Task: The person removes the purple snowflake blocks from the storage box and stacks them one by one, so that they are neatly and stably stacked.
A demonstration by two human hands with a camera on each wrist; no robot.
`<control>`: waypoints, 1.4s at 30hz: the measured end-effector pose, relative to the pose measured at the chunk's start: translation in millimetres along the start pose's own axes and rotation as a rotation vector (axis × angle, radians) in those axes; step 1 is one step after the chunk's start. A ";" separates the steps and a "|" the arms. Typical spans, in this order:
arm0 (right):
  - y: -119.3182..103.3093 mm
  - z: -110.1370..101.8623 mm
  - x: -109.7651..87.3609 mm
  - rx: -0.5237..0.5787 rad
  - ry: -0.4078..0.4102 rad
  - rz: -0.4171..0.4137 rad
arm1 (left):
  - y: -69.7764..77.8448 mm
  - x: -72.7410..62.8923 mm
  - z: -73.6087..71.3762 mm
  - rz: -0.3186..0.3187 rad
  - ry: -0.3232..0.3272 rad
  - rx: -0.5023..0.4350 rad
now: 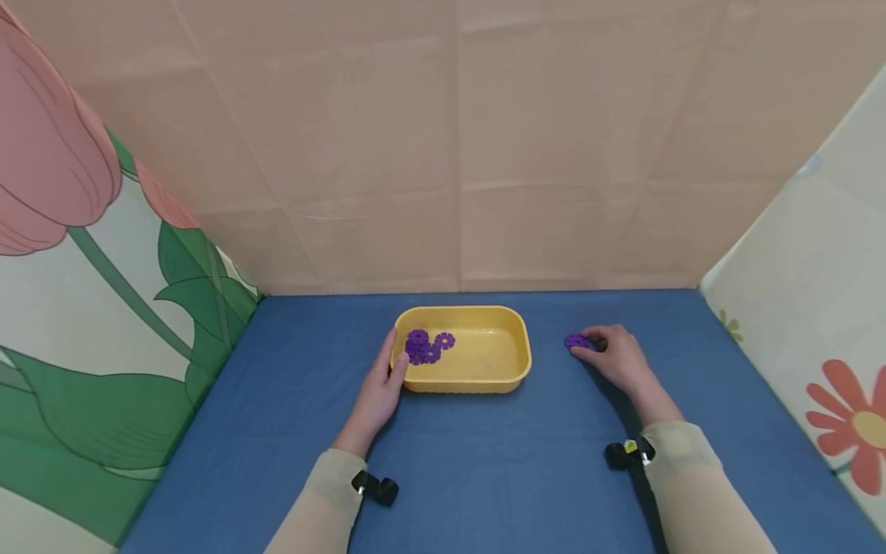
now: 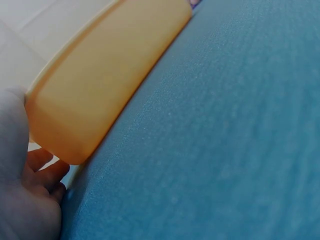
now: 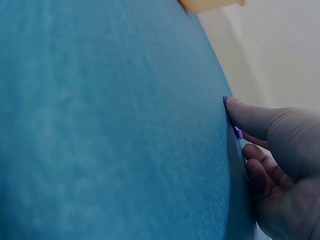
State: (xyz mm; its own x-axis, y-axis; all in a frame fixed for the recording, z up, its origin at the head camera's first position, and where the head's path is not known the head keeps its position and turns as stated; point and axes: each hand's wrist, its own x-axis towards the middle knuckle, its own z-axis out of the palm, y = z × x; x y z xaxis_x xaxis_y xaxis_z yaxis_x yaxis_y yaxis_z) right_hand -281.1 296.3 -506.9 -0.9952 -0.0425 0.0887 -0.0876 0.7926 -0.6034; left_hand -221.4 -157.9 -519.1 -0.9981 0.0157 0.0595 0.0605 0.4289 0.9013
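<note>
A shallow yellow plastic tray [image 1: 487,354] stands on the blue cloth. Several purple flower-shaped plastic discs [image 1: 418,350] lie bunched in its left part, some overlapping. My left hand [image 1: 377,390] grips the tray's left end, thumb at the near corner of the rim and fingers along the outer wall, as the left wrist view also shows. To the right of the tray, my right hand [image 1: 621,363] pinches a purple flower-shaped disc [image 1: 575,341] between thumb and fingers. In the right wrist view this disc [image 3: 238,132] is close over the cloth, partly hidden by the thumb.
The blue cloth [image 1: 484,469] covers the table. A beige sheet [image 1: 457,154] rises behind it, with flower-printed panels [image 1: 124,423] at the left and right sides. Each wrist wears a small black camera [image 1: 375,488].
</note>
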 end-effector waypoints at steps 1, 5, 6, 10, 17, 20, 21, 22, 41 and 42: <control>0.3 0.0 0.3 -0.001 0.000 -0.002 | -0.1 0.0 0.2 0.000 0.001 -0.001; 0.7 -0.3 0.7 -0.003 0.001 -0.008 | 1.0 0.3 1.4 -0.005 0.004 -0.005; 0.9 -0.5 0.7 -0.005 0.002 -0.009 | 1.2 0.4 1.7 -0.008 0.005 -0.004; 2.2 -1.0 0.6 -0.007 0.004 -0.013 | 2.0 1.0 2.8 -0.020 0.006 0.001; 4.3 -0.7 1.6 -0.022 0.010 -0.025 | 1.3 1.6 3.3 -0.016 0.001 -0.009; 4.5 -0.9 1.9 -0.019 0.007 -0.024 | 1.6 1.4 3.7 -0.019 -0.001 -0.010; 4.4 -0.7 1.8 -0.019 0.007 -0.024 | 1.3 1.6 3.8 -0.019 -0.001 -0.011; 4.4 -0.9 1.8 -0.017 0.005 -0.023 | 1.2 1.7 3.9 -0.018 -0.001 -0.011; 6.5 -9.3 2.4 0.073 -0.027 -0.018 | 2.3 1.8 3.7 -0.006 -0.003 -0.016; 5.6 -10.4 1.8 0.086 -0.018 -0.013 | 2.5 1.9 3.9 -0.005 -0.002 -0.013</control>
State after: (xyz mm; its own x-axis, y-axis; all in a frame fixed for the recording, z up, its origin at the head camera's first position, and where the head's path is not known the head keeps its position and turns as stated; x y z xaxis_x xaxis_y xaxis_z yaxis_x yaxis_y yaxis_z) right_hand -282.9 306.9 -501.9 -0.9944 -0.0646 0.0832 -0.1037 0.7367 -0.6682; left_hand -223.1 -153.2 -518.5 -0.9984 0.0157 0.0543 0.0558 0.4176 0.9069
